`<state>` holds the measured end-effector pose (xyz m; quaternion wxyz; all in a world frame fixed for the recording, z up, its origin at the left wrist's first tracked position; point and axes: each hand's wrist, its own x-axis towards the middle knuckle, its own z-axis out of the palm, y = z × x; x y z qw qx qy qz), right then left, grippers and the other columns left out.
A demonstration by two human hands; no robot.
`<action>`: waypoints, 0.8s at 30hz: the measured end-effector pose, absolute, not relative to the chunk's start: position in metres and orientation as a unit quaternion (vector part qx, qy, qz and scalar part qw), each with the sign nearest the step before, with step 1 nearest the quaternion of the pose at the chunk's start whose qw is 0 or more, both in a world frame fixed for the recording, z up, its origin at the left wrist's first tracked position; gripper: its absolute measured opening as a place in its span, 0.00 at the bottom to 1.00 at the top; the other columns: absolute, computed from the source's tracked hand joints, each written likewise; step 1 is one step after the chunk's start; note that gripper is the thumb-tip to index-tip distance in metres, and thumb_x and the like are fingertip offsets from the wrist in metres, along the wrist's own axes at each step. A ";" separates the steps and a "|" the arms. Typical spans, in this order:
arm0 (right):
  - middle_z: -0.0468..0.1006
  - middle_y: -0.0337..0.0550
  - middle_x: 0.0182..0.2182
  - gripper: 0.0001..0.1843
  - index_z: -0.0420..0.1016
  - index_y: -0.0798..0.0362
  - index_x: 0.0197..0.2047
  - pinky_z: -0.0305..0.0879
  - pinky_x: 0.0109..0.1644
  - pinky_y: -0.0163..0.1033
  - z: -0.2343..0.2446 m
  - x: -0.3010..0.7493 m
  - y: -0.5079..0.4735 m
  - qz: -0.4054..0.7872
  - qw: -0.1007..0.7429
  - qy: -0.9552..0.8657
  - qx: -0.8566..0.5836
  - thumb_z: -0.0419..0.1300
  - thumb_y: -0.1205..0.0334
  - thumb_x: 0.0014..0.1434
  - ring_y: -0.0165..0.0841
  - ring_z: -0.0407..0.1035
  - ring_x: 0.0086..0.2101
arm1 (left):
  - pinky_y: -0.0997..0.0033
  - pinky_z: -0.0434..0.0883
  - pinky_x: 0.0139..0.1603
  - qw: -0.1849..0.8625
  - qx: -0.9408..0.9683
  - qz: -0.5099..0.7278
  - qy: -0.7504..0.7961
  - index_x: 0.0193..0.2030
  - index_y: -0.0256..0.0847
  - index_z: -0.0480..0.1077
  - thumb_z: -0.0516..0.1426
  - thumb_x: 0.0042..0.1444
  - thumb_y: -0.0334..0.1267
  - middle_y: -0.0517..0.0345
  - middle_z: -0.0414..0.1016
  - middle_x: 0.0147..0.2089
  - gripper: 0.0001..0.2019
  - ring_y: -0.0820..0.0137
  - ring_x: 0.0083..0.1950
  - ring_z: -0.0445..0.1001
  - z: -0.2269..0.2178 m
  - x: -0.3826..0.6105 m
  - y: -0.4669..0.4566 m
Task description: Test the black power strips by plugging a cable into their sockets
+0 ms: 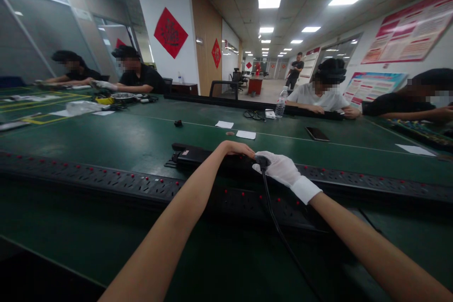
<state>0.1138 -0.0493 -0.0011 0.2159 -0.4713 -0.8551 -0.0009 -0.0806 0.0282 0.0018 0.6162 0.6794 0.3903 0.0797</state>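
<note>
Both forearms reach far forward and meet at centre. The bare left hand (238, 148) lies palm down, fingers bent. The white-gloved right hand (279, 170) pinches its grip closed, just beside it.

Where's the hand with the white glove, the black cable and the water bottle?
right hand (279, 171): head view, back of the gloved hand.
black cable (273, 219): head view, stretch just below that hand.
water bottle (281, 104): head view, middle of its body.

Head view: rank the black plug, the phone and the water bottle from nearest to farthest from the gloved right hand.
1. Black plug, held in the right hand.
2. Phone, flat on the green table, beyond and to the right.
3. Water bottle, upright near the far edge.
</note>
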 end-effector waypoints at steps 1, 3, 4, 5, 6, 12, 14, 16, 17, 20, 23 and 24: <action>0.76 0.36 0.40 0.25 0.68 0.41 0.47 0.63 0.41 0.36 -0.001 0.114 -0.050 -0.003 0.215 -0.856 -0.471 0.53 0.38 0.49 0.34 0.70 0.38 | 0.71 0.68 0.41 0.616 0.680 0.081 0.390 0.37 0.38 0.73 0.62 0.41 0.42 0.59 0.76 0.35 0.15 0.71 0.35 0.73 0.001 -0.081 0.029; 0.76 0.36 0.39 0.25 0.68 0.41 0.47 0.63 0.40 0.36 0.000 0.114 -0.051 -0.006 0.212 -0.855 -0.473 0.53 0.38 0.49 0.33 0.70 0.37 | 0.71 0.68 0.42 0.614 0.681 0.083 0.390 0.37 0.39 0.73 0.62 0.41 0.41 0.59 0.76 0.36 0.15 0.71 0.36 0.73 0.000 -0.081 0.029; 0.76 0.36 0.39 0.25 0.68 0.41 0.47 0.63 0.39 0.36 0.001 0.113 -0.052 -0.009 0.211 -0.854 -0.475 0.52 0.39 0.49 0.33 0.70 0.37 | 0.71 0.67 0.42 0.614 0.682 0.083 0.390 0.37 0.39 0.73 0.62 0.41 0.41 0.59 0.76 0.36 0.15 0.71 0.36 0.73 0.000 -0.081 0.030; 0.76 0.36 0.38 0.24 0.68 0.41 0.47 0.63 0.38 0.35 0.001 0.113 -0.053 -0.011 0.208 -0.854 -0.477 0.52 0.39 0.50 0.33 0.70 0.36 | 0.71 0.67 0.43 0.613 0.682 0.083 0.390 0.37 0.39 0.73 0.62 0.40 0.40 0.58 0.76 0.37 0.15 0.71 0.37 0.73 -0.001 -0.081 0.031; 0.77 0.36 0.37 0.23 0.68 0.41 0.47 0.62 0.38 0.35 0.002 0.113 -0.053 -0.014 0.206 -0.853 -0.479 0.52 0.40 0.50 0.33 0.71 0.36 | 0.70 0.67 0.43 0.612 0.683 0.083 0.389 0.37 0.39 0.73 0.62 0.40 0.40 0.58 0.76 0.37 0.15 0.70 0.37 0.73 -0.001 -0.081 0.031; 0.77 0.37 0.36 0.21 0.68 0.41 0.46 0.60 0.35 0.34 0.007 0.111 -0.060 -0.039 0.190 -0.852 -0.486 0.51 0.42 0.52 0.32 0.70 0.34 | 0.69 0.67 0.44 0.610 0.687 0.087 0.384 0.39 0.40 0.73 0.62 0.41 0.40 0.58 0.75 0.38 0.16 0.70 0.39 0.72 -0.001 -0.081 0.032; 0.77 0.38 0.33 0.20 0.69 0.43 0.43 0.58 0.33 0.33 0.009 0.110 -0.062 -0.052 0.182 -0.851 -0.489 0.50 0.42 0.53 0.31 0.70 0.32 | 0.69 0.67 0.43 0.608 0.689 0.088 0.384 0.39 0.40 0.73 0.62 0.41 0.39 0.59 0.75 0.38 0.16 0.70 0.38 0.73 -0.001 -0.081 0.032; 0.76 0.39 0.30 0.20 0.70 0.46 0.40 0.56 0.30 0.33 0.009 0.109 -0.062 -0.066 0.176 -0.847 -0.497 0.49 0.42 0.53 0.32 0.69 0.30 | 0.70 0.68 0.43 0.605 0.692 0.090 0.384 0.39 0.40 0.73 0.62 0.41 0.39 0.59 0.76 0.38 0.15 0.70 0.38 0.73 -0.001 -0.081 0.032; 0.76 0.40 0.28 0.21 0.70 0.47 0.39 0.55 0.29 0.33 0.009 0.108 -0.063 -0.074 0.174 -0.844 -0.503 0.49 0.41 0.53 0.32 0.69 0.29 | 0.70 0.68 0.42 0.604 0.692 0.092 0.384 0.38 0.40 0.73 0.62 0.41 0.39 0.59 0.76 0.37 0.15 0.71 0.37 0.73 0.000 -0.080 0.032; 0.74 0.42 0.25 0.21 0.69 0.49 0.37 0.52 0.27 0.33 0.007 0.103 -0.061 -0.091 0.174 -0.833 -0.517 0.48 0.42 0.54 0.32 0.68 0.26 | 0.71 0.68 0.42 0.599 0.694 0.103 0.386 0.37 0.40 0.74 0.62 0.40 0.38 0.60 0.76 0.36 0.14 0.71 0.37 0.73 0.000 -0.079 0.031; 0.73 0.42 0.23 0.18 0.68 0.50 0.36 0.51 0.26 0.33 0.006 0.099 -0.058 -0.096 0.180 -0.825 -0.526 0.49 0.45 0.53 0.32 0.67 0.25 | 0.72 0.67 0.42 0.594 0.695 0.115 0.388 0.35 0.40 0.74 0.63 0.39 0.36 0.61 0.76 0.36 0.12 0.72 0.37 0.73 0.002 -0.079 0.030; 0.73 0.42 0.22 0.17 0.68 0.50 0.35 0.50 0.26 0.33 0.006 0.098 -0.057 -0.095 0.185 -0.822 -0.530 0.49 0.46 0.52 0.32 0.67 0.24 | 0.72 0.67 0.41 0.592 0.696 0.118 0.389 0.34 0.40 0.75 0.63 0.39 0.36 0.61 0.76 0.35 0.12 0.72 0.37 0.73 0.002 -0.079 0.030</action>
